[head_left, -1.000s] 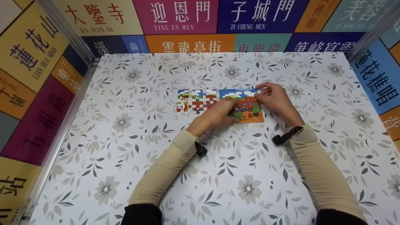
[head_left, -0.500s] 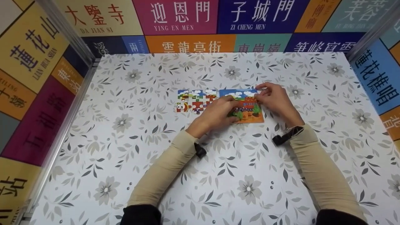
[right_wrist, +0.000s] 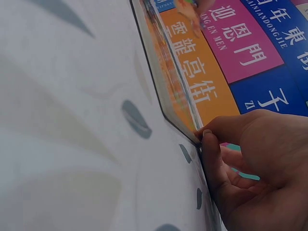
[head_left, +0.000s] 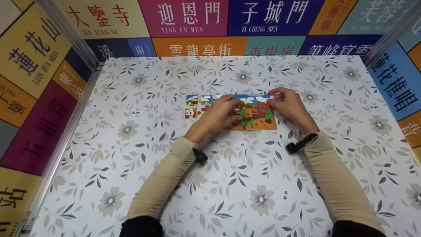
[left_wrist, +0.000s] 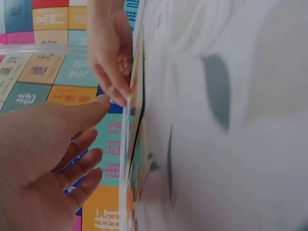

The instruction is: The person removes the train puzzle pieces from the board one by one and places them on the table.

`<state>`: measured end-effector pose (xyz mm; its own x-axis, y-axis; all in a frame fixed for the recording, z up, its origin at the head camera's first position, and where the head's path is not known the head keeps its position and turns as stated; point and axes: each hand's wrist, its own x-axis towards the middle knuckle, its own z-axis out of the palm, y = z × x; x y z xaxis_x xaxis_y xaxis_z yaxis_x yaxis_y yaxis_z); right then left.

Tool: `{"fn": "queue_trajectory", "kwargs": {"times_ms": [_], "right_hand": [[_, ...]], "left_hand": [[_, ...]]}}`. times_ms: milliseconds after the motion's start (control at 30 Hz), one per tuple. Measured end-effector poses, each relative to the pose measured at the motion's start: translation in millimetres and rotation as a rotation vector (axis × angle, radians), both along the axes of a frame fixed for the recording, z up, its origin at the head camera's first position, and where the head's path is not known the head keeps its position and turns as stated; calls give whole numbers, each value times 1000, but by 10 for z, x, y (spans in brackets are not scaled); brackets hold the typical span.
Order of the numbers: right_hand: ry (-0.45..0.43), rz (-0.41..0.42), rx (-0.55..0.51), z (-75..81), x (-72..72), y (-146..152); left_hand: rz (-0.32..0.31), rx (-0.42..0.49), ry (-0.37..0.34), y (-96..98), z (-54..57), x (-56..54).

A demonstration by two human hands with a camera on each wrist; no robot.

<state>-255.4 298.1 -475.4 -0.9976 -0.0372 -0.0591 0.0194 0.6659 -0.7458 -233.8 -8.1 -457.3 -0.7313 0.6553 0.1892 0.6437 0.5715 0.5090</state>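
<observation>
In the head view a picture jigsaw board with a red train, blue sky and orange ground lies flat on the table. My left hand is above its left part and pinches a small orange-and-green puzzle piece. The right wrist view also has this puzzle piece at its top edge; in the left wrist view my left hand hides it. With thumb and forefinger my right hand holds the board's right edge near the upper corner. Loose puzzle pieces lie left of the board, partly covered by my left hand.
The table wears a white cloth with grey flowers and leaves. Colourful panels with large characters stand behind it and along both sides. A small black wrist camera sits at each cuff.
My left hand has moved left, away from the board's middle and over the loose pieces, with the orange-and-green puzzle piece now showing at its fingertips. My right hand stays at the board's edge.
</observation>
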Motion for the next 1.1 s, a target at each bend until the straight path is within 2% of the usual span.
{"fn": "queue_trajectory", "kwargs": {"times_ms": [367,667,967,1100], "right_hand": [[-9,-4,4,-6,-14,2],[-18,-1,4,-4,-17,0],[-6,-5,-23,-13,-15,0],[-9,-5,-15,-20,-18,0]], "left_hand": [[18,78,-14,-272,51,-13],[22,122,37,-530,43,-9],[40,147,-16,-766,60,31],[55,125,-19,-847,52,44]]}}
